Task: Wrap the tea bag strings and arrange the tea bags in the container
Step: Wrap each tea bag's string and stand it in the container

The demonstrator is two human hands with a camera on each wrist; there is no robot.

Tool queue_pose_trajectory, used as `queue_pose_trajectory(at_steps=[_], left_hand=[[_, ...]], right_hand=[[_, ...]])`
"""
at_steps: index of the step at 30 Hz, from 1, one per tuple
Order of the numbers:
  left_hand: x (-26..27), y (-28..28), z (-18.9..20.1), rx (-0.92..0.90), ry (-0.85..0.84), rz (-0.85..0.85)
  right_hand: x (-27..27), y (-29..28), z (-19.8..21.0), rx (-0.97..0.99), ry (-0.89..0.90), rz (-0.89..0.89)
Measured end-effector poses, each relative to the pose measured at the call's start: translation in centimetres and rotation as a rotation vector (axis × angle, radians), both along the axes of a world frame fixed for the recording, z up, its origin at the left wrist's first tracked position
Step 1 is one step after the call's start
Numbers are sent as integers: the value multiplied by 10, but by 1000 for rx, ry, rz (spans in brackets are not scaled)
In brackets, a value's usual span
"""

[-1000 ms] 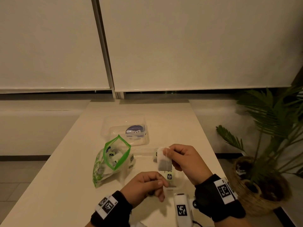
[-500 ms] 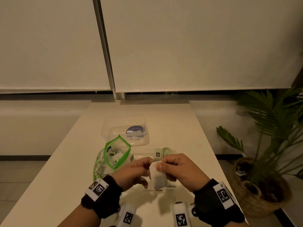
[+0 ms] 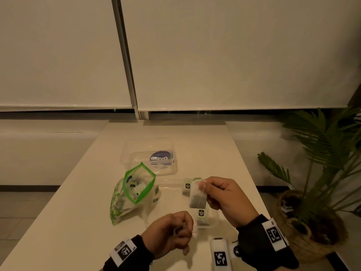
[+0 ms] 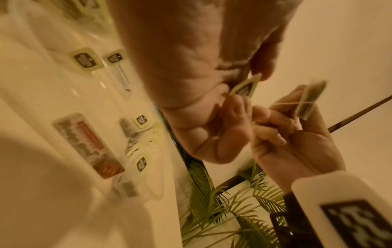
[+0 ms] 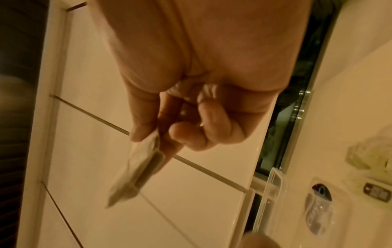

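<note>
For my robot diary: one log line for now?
right hand: pinches tea bag | left hand: pinches its tag | stage: wrapping string

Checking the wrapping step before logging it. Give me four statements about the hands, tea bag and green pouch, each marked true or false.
1. The right hand pinches a tea bag above the table. True.
2. The left hand lies flat and open on the table. False: its fingers pinch the paper tag.
3. The green-rimmed pouch is sealed shut. False: its mouth gapes open.
4. A potted palm stands to the right of the table. True.
</note>
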State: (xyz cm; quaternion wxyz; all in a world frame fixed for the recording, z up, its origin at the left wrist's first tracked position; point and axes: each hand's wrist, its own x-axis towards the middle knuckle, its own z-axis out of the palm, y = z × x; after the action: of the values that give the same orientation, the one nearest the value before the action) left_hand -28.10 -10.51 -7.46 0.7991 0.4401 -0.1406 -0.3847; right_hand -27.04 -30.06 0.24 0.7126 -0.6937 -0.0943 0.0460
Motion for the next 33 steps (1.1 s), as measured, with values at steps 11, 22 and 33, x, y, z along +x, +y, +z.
queue_pose_trajectory(at_steps=[11, 22, 33], left_hand=[[36, 13, 41, 325, -358, 355], [30, 14, 67, 620, -1280, 455], [2, 4, 50, 834, -1912, 583]], right_hand=[[-8, 9, -5, -275, 51, 203], [-1, 12, -19, -321, 232, 141], [1, 12, -17, -27, 360, 86]])
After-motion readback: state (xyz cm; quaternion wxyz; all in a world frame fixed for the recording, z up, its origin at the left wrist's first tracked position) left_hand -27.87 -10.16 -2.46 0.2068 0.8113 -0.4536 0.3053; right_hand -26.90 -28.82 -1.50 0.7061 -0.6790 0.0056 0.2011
